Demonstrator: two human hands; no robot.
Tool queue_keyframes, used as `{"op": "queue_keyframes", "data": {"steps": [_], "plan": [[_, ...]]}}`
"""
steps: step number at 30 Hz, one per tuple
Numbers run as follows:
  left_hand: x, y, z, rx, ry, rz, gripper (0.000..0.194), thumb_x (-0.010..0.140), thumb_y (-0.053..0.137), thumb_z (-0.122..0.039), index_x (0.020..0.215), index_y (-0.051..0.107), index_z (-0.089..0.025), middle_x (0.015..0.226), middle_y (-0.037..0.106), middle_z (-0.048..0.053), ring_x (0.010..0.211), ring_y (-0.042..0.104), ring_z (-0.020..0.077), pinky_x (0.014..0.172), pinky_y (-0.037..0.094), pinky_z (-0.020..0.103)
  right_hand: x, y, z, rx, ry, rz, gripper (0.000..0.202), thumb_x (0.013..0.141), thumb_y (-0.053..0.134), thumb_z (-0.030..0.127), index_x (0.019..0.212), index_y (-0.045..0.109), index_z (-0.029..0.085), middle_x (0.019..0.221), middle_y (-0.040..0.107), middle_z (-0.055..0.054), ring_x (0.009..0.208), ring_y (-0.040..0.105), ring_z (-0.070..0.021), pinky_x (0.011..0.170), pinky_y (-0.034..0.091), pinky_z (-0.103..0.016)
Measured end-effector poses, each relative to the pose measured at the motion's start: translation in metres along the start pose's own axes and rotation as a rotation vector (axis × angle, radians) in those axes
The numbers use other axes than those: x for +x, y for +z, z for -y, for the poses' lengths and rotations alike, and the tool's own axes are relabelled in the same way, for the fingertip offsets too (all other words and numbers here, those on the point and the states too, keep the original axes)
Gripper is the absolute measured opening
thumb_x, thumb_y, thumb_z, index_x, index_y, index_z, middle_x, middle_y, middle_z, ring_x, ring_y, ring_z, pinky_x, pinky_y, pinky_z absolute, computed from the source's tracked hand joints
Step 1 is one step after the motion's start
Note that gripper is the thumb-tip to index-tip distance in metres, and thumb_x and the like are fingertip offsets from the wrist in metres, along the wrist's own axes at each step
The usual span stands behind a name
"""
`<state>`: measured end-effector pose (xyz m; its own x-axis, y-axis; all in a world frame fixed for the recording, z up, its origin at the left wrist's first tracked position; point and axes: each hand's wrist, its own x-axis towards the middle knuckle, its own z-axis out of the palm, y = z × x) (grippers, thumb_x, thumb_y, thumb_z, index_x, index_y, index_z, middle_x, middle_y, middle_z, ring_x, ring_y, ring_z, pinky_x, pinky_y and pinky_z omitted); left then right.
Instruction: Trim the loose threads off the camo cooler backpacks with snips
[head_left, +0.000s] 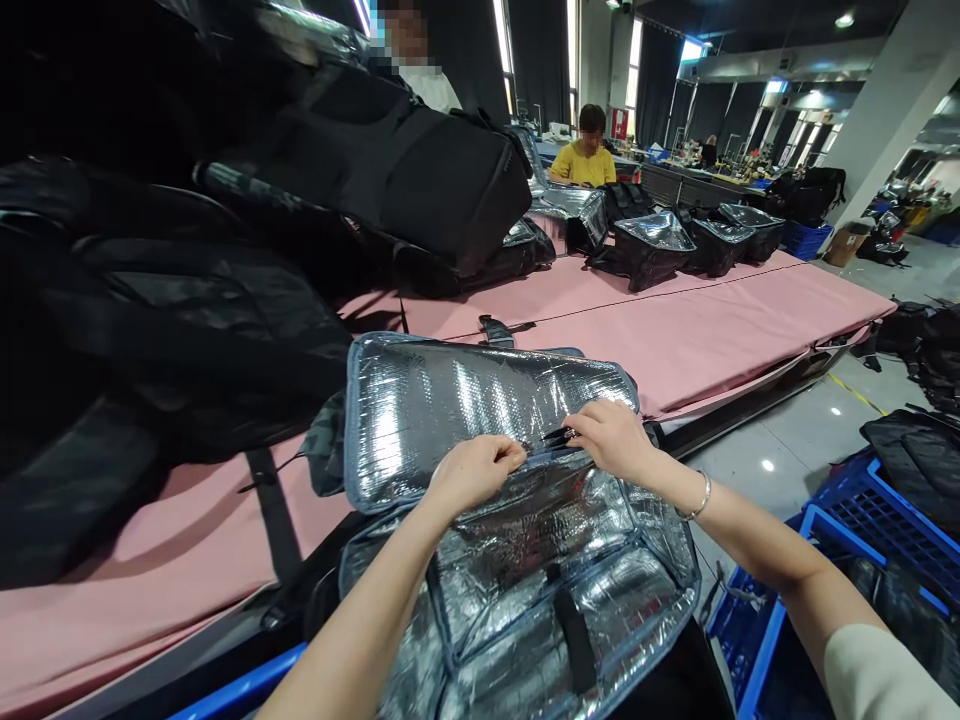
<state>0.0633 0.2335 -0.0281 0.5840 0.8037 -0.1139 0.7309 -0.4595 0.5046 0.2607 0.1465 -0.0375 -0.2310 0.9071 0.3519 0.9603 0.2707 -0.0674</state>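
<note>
An insulated bag (525, 540) with a silver foil lining lies open in front of me, its foil-lined lid (450, 400) folded back onto the table. My left hand (480, 470) is closed in a pinch at the seam between lid and body; what its fingertips hold is too small to make out. Just to the right, my right hand (607, 435) is closed around small dark thread snips (556, 436), their points aimed left at the same seam. A black strap (574, 640) lies across the lining nearer to me.
A pink-covered table (720, 340) runs to the back right. Black bags (420, 170) are piled high on the left, and several foil-topped bags (655, 240) stand farther back. Blue crates (810, 560) are at the right. A person in yellow (583, 160) sits beyond the table.
</note>
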Motion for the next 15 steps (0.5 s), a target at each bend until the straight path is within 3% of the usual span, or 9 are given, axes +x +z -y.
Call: {"op": "queue_keyframes", "data": {"steps": [4,15], "plan": [[-0.001,0.000,0.001,-0.024,0.015,0.013,0.024,0.067,0.048,-0.040,0.053,0.060,-0.024,0.058,0.062,0.001,0.057,0.054,0.0184,0.054,0.034,0.024,0.001,-0.004,-0.006,-0.061,-0.209,-0.029,0.024,0.095,0.037,0.027,0.102,0.059,0.019,0.087,0.059,-0.006,0.082,0.046,-0.0169,0.068,0.026,-0.030],[0.002,0.001,0.005,-0.058,0.004,0.011,0.021,0.064,0.050,-0.040,0.058,0.064,-0.025,0.061,0.064,0.000,0.062,0.057,0.0188,0.057,0.036,0.024,0.007,-0.014,-0.003,-0.216,-0.369,-0.031,0.032,0.096,0.028,0.013,0.094,0.059,0.019,0.079,0.057,-0.003,0.075,0.042,-0.0156,0.064,0.022,-0.031]]}}
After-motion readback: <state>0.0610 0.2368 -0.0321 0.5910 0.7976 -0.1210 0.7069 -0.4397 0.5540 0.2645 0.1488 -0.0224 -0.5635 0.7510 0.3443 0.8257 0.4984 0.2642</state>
